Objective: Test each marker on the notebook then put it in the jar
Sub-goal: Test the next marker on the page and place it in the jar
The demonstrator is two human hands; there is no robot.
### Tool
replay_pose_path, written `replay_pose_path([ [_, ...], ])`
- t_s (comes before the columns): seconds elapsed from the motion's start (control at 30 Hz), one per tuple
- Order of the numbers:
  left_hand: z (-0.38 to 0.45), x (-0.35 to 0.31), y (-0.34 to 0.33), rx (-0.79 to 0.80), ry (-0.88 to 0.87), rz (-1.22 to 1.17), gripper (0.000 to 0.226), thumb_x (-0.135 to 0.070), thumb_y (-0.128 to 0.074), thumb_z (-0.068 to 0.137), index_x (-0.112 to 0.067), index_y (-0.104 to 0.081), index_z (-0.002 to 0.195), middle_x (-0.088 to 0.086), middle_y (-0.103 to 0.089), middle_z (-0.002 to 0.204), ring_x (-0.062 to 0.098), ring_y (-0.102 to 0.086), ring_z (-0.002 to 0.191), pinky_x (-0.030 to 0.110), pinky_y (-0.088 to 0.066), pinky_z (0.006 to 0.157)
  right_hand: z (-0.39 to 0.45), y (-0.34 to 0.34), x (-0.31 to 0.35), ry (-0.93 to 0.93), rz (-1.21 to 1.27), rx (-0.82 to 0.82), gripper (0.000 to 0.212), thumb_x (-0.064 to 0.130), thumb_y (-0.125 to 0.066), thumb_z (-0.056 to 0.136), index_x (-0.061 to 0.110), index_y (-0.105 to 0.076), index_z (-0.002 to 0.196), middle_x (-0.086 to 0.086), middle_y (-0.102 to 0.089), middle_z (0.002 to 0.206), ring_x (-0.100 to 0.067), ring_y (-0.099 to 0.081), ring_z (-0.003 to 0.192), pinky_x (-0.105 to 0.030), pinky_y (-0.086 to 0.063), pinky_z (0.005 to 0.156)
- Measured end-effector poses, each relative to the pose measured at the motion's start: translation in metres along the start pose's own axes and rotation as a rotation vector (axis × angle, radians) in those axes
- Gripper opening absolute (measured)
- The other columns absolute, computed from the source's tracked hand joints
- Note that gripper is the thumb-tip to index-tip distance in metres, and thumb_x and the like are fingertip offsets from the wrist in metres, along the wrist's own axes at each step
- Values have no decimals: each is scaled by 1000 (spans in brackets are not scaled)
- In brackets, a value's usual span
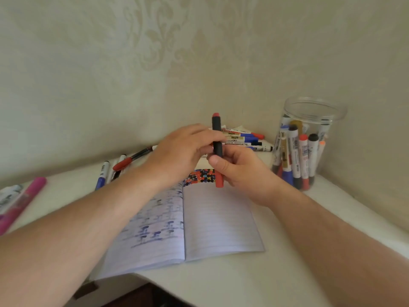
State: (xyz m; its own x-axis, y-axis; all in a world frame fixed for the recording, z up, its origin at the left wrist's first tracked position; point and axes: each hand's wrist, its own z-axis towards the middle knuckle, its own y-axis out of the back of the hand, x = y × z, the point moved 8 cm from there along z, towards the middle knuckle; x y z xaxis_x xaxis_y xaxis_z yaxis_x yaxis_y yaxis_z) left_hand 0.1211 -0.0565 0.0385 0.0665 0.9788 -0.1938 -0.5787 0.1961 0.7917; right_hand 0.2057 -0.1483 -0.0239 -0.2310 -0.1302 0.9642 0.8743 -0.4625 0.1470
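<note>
Both hands hold one black marker with red ends (217, 138) upright above the open lined notebook (221, 220). My right hand (241, 171) grips its lower part, and the red cap sticks out below the fist. My left hand (183, 151) pinches the barrel's middle from the left. The top of the right page carries a band of red, black and blue test dots. The clear plastic jar (309, 120) stands open at the right by the wall, holding several markers.
Loose markers lie in a pile (245, 138) behind my hands against the wall. More markers (115, 169) lie left of the notebook, and pink ones (24, 200) sit at the far left. The white table's front edge runs just below the notebook.
</note>
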Motion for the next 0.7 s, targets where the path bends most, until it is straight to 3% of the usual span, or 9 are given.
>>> replay_pose_path([
  [0.07,-5,-2,1,-41,95,-152,44,-11,-55,101,-38,-52,136,-11,-65,112,9,-62,101,25,-45,88,2,4,-1,-23,90,-34,8,20,-64,103,12,-63,102,-7,-64,67,-13,-54,56,-20,-39,51],
  [0.13,-14,3,-6,-31,206,-316,33,-27,-50,103,-41,-44,132,-11,-64,109,10,-66,97,32,-53,87,1,10,-4,-65,144,-102,12,24,-67,101,14,-62,96,-20,-63,73,-17,-53,58,-27,-39,52],
  [0.2,-23,3,-21,103,253,-319,26,-43,-47,103,-37,-44,128,-12,-67,107,9,-67,97,37,-54,87,1,11,-9,-93,243,-122,20,24,-66,102,15,-59,86,-15,-62,72,-19,-53,59,-30,-39,54],
  [0.27,-30,-2,-34,214,224,-239,29,-44,-52,103,-27,-45,125,-12,-69,105,7,-65,94,36,-52,84,1,7,-11,-89,292,-101,26,26,-65,103,15,-55,81,-10,-60,69,-20,-51,58,-29,-37,52],
  [0.37,-33,-4,-40,191,212,-237,22,-38,-54,105,-22,-40,113,-11,-68,99,4,-63,84,28,-49,71,3,5,-9,-31,216,-131,26,20,-69,99,10,-55,80,-9,-55,60,-13,-47,50,-22,-34,45],
  [0.5,-36,-5,-50,216,214,-205,16,-39,-41,108,-26,-32,106,-13,-64,87,4,-62,74,32,-47,60,4,5,-9,-42,226,-147,28,10,-68,100,9,-50,78,-13,-55,60,-11,-47,47,-22,-33,43],
  [0.6,-36,-6,-50,192,213,-194,18,-46,-41,106,-31,-32,103,-15,-57,68,5,-56,60,32,-40,52,3,5,-9,-62,254,-91,30,7,-64,100,10,-47,76,-10,-55,58,-10,-47,47,-22,-33,45],
  [0.7,-40,-1,-51,179,241,-269,25,-62,-39,99,-37,-33,98,-22,-60,67,4,-56,60,31,-37,52,0,6,-3,-29,196,-45,24,7,-68,96,7,-49,81,-13,-51,64,-12,-49,52,-24,-35,48],
])
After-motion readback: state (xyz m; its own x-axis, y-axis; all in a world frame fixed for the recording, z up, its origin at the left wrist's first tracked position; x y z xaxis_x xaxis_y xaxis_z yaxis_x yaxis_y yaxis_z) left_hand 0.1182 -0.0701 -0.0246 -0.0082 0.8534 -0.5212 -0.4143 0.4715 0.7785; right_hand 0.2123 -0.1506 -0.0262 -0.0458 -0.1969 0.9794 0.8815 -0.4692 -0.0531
